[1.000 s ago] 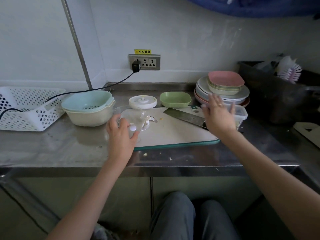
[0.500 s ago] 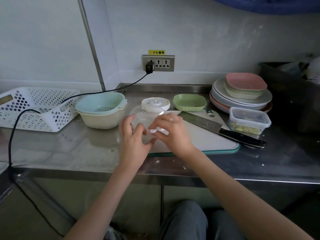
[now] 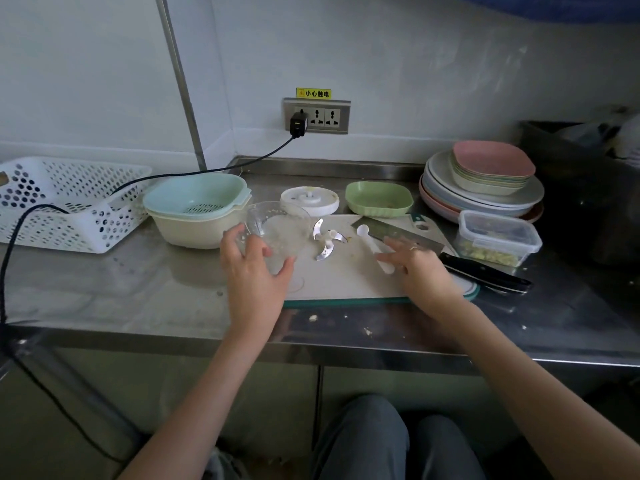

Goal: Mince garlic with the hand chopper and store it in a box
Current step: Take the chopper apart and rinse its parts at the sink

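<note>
My left hand point(image 3: 256, 271) grips the clear chopper bowl point(image 3: 280, 230) and holds it tilted over the left end of the white cutting board point(image 3: 346, 285); garlic bits cling inside. The chopper blade point(image 3: 325, 242) lies on the board beside it. The white chopper lid point(image 3: 309, 199) sits behind. My right hand point(image 3: 420, 268) lies on the board with straight fingers touching a white spoon point(image 3: 372, 239). The lidded clear storage box point(image 3: 497, 237) with minced garlic stands to the right.
A cleaver point(image 3: 401, 237) lies across the board's right end, black handle toward the counter edge. A green dish point(image 3: 379, 199), a colander bowl point(image 3: 197, 206), a white basket point(image 3: 69, 202), stacked plates point(image 3: 481, 195) and a black cable point(image 3: 207, 173) line the back.
My right hand went from the storage box to the chopper bowl, then right onto the board with the spoon. The blade now lies uncovered on the board. My left hand kept the bowl.
</note>
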The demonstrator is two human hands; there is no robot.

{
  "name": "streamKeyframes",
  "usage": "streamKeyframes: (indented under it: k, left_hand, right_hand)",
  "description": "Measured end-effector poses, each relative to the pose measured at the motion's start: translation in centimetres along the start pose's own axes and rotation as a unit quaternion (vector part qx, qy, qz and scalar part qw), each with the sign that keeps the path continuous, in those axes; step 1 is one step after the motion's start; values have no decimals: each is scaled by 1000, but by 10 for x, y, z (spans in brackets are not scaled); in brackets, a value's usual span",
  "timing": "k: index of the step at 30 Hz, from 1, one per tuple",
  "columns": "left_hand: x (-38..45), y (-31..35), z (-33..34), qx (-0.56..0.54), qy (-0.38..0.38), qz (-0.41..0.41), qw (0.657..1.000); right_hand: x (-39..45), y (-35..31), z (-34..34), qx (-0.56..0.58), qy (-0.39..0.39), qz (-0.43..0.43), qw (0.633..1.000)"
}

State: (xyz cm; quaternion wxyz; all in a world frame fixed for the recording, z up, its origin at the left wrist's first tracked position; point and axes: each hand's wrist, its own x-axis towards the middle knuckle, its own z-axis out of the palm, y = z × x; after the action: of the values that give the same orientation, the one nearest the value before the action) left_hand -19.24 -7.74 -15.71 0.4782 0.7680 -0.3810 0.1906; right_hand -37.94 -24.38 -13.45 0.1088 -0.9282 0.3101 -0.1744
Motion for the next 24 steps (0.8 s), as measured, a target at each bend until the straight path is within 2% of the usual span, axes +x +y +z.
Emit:
streamKeyframes:
  k: [1, 3, 4, 6, 8, 10, 11, 13, 15, 17, 20, 22, 24]
  left_hand:
    - [0, 0, 0, -3, -1, -3, 1000]
    - [-1, 1, -1, -2, 1, -6, 1000]
    - [-1, 2, -1, -1, 0, -4, 1000]
    - [-1, 3, -1, 1, -7, 7, 1000]
    - [-1, 4, -2, 7, -13, 24, 1000]
    - [-2, 4, -3, 12, -14, 33, 999]
    - [-2, 4, -4, 13, -14, 28, 999]
    - [-1, 5, -3, 12, -15, 13, 1000]
    - [-1, 4, -2, 6, -24, 9, 1000]
    - [-1, 4, -1, -3, -45, 13, 999]
    - [-1, 4, -3, -5, -53, 14, 998]
    - [0, 5, -3, -7, -44, 11, 999]
    - [0, 4, -1, -12, -35, 12, 999]
  right_hand:
    - [3, -5, 0, 12, 11, 13, 1000]
    - [12, -20, 0, 60, 98, 12, 993]
    - [19, -31, 0, 74, 117, 2, 990]
    - [36, -53, 2, 52, 79, -18, 995]
    - [56, -66, 12, 15, 12, -4, 1000]
    - [70, -70, 18, 25, -12, 19, 999]
    - [74, -68, 16, 59, 3, 32, 998]
    - [80, -65, 5, 139, 94, 49, 985]
    - [82, -71, -13, 187, 177, 13, 966]
    - [85, -86, -21, 197, 146, -46, 968]
    - [92, -99, -13, 112, 24, -105, 988]
    - [105, -98, -10, 97, -16, -82, 992]
    - [127, -87, -8, 115, 4, -33, 993]
